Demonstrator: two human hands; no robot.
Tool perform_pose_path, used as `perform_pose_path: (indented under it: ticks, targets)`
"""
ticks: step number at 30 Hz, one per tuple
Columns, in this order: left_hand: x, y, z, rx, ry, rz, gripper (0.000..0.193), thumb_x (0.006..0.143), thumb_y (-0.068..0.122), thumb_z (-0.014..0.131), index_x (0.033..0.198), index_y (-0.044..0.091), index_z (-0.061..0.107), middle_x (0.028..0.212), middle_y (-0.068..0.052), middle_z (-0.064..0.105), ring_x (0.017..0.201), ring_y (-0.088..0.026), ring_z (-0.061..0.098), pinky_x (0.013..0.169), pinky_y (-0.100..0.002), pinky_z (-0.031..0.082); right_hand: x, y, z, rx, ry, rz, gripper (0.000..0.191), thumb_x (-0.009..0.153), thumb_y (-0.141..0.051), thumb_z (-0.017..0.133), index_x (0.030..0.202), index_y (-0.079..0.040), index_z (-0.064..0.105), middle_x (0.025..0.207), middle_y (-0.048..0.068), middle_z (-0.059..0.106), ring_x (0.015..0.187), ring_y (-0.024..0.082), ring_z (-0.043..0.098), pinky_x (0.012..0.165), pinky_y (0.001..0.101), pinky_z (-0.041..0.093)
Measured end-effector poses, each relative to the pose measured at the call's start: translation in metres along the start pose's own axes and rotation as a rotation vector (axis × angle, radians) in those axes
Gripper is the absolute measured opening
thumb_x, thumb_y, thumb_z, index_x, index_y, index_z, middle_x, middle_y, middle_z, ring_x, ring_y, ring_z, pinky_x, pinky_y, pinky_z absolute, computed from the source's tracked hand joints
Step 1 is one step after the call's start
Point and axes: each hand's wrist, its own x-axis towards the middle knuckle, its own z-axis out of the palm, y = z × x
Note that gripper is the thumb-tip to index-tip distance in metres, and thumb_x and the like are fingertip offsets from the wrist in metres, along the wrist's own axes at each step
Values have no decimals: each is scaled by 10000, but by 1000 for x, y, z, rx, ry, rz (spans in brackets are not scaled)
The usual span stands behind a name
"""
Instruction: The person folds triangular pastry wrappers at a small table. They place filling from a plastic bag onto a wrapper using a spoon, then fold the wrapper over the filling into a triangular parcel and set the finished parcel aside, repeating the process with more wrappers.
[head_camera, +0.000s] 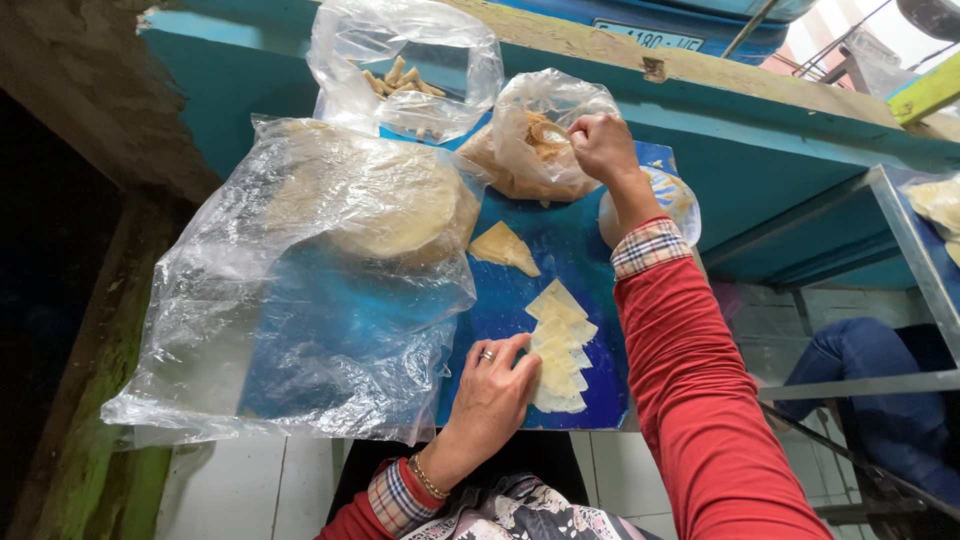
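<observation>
- Left hand (492, 392), fingers loosely spread, rests on a near row of pale wrapper squares (558, 350) on the blue desk (560, 255).
- Right hand (601, 146), closed, pinches filling at the far bag (530, 140).
- One folded triangle (503, 247) lies finished; the squares remain unfilled.

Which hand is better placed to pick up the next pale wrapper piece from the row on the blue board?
Left. The left hand rests beside the row of pale wrapper pieces, fingertips touching them. The right hand is far up the blue board, closed at the bag of filling.
</observation>
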Motion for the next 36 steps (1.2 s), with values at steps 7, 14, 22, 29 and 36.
perform_pose_path:
  ticks: [7,14,22,29,36]
  targets:
    - [2,-4,1,-68,23,-13,135,853,78,713,973,51,658,1231,-150,654,1101,-338,611,1001,-447,439,-65,-4,-39,590,-94,298,208,906,-110,641,1053,-53,776,843,46,688,768,84,591,679,269,473]
    - [2,-12,10,-79,29,-28,274,839,53,698,1107,17,651,1224,-152,654,1128,-338,621,1010,-453,440,-217,-67,-91,525,-151,146,129,950,-130,713,1013,-24,751,873,19,650,774,84,590,672,248,472]
    - [2,-14,10,-169,74,-57,218,903,59,692,1119,75,674,1261,-128,658,1159,-338,622,981,-422,478,-318,-145,-104,229,-22,81,102,914,-116,738,1001,-65,751,854,68,621,705,215,634,626,337,503]
    - [-8,0,1,112,4,215,254,803,67,731,1053,97,702,1357,-172,578,1272,-349,556,1054,-453,452,-330,-160,-95,-153,177,-209,239,879,-44,724,1102,-127,736,894,25,594,790,221,626,655,348,519]
    - [-7,-4,-1,39,-25,204,250,787,57,728,1028,118,706,1340,-148,594,1264,-341,563,1058,-443,454,-335,-159,-101,-328,229,-301,335,821,-52,733,1141,-150,748,921,-9,580,784,167,591,622,331,458]
